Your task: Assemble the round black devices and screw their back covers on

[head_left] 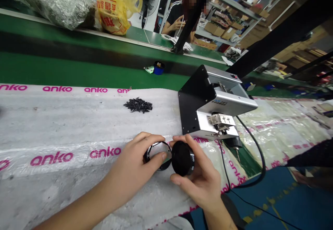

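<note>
The left hand (136, 160) grips a round black case (156, 149) between its thumb and fingers, with the thumb pressing over the rim onto the pale inside; the right hand (204, 178) curls around a round black cap (182, 158), its thumb below and its fingers above. Both parts are held above the worktop (78, 71), toward its near edge, side by side with their rims very close; whether they touch I cannot tell. Being round, neither shows a long axis: the case's open face tips up toward the camera, while the cap turns its dark face to the camera and slightly left. The case has a thin, glossy rim; the cap is glossy too, with small white letters along its right side. A printed sheet (62, 119) covers the worktop's near part. To the right stands a silver and black machine (208, 105); farther back, left of it, lies a pile of black bits (138, 105). A blue tub (158, 69) sits toward the far edge, and beyond are a yellow bag (111, 10) and a person (174, 20).
</note>
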`<state>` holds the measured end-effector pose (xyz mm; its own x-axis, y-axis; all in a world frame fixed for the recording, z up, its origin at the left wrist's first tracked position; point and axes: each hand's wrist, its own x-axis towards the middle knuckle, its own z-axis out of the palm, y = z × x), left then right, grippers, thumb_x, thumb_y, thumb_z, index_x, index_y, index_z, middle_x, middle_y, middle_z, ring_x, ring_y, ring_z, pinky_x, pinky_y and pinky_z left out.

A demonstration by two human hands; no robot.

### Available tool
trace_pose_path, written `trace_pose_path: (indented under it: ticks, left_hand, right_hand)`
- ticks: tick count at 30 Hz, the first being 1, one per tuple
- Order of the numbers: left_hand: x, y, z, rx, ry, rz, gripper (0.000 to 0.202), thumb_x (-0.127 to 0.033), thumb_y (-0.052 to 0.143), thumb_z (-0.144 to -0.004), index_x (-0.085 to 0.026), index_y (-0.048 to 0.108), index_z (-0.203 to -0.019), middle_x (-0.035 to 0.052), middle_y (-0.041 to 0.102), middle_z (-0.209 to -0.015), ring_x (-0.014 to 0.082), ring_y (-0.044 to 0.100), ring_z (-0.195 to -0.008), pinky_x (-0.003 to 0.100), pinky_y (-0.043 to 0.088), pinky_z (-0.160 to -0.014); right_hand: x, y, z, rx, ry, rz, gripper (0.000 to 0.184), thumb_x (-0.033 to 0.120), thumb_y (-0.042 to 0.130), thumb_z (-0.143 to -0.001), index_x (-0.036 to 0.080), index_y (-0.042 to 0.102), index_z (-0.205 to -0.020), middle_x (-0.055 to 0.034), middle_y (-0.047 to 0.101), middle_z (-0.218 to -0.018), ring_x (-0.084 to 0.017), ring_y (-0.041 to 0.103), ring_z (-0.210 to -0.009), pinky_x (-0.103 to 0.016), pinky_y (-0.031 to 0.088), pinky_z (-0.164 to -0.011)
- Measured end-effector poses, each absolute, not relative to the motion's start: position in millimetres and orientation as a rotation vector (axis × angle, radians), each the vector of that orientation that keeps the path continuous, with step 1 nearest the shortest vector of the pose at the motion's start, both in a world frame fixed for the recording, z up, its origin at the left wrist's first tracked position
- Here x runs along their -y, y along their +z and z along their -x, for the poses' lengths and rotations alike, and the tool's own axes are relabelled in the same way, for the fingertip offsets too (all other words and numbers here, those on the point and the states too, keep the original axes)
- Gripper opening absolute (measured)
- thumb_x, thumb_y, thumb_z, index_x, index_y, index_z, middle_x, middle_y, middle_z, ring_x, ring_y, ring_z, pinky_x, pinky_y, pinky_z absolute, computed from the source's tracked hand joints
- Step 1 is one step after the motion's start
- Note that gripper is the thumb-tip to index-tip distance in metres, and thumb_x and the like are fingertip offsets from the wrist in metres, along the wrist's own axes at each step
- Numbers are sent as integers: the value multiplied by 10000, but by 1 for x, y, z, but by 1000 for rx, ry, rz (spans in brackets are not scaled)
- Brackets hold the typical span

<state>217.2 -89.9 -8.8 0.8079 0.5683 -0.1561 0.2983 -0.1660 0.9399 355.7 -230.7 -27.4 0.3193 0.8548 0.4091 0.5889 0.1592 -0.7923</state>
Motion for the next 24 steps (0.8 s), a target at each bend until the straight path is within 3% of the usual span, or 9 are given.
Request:
trace_pose_path:
  ticks: [7,12,14,18,24]
  left_hand:
    - [93,-7,-217,-643,290,-1723,268,-268,577,-868,-321,674,-1113,-1,645,-1096,194,615,-917,278,485,-694]
    - [82,-8,-212,-602,140,-1480,290,-291,529,-889,-304,638,-1158,31,592,-1231,94,589,-564,233,459,-454]
    - [70,-8,-209,-506,-7,-1301,303,-333,545,-901,-275,628,-1186,57,599,-1233,88,615,-547,245,512,-496]
    - [45,-8,-202,-310,-174,-1031,373,-243,607,-887,-234,603,-1260,50,685,-1029,137,693,-736,284,559,-739]
    - [37,-13,-198,-266,-211,-858,420,-129,636,-837,-219,613,-1246,40,712,-958,143,707,-732,314,539,-796]
  right_hand:
    - [228,-24,-353,1441,336,1592,761,387,762,-801,384,390,-1466,-56,528,-1360,-268,523,-1249,-417,456,-1066]
    - [219,-20,-347,1429,331,1666,711,426,773,-773,392,468,-1414,-48,560,-1349,-274,541,-1252,-422,472,-1060]
    - [216,-22,-344,1422,299,1692,717,412,788,-761,375,483,-1409,-59,580,-1349,-288,555,-1247,-451,477,-1059]
    - [213,-27,-341,1469,269,1704,746,386,810,-744,338,489,-1415,-80,602,-1352,-307,577,-1236,-492,486,-1054]
    - [212,-23,-341,1513,260,1756,669,349,802,-765,329,533,-1377,-60,617,-1342,-281,587,-1235,-452,504,-1050]
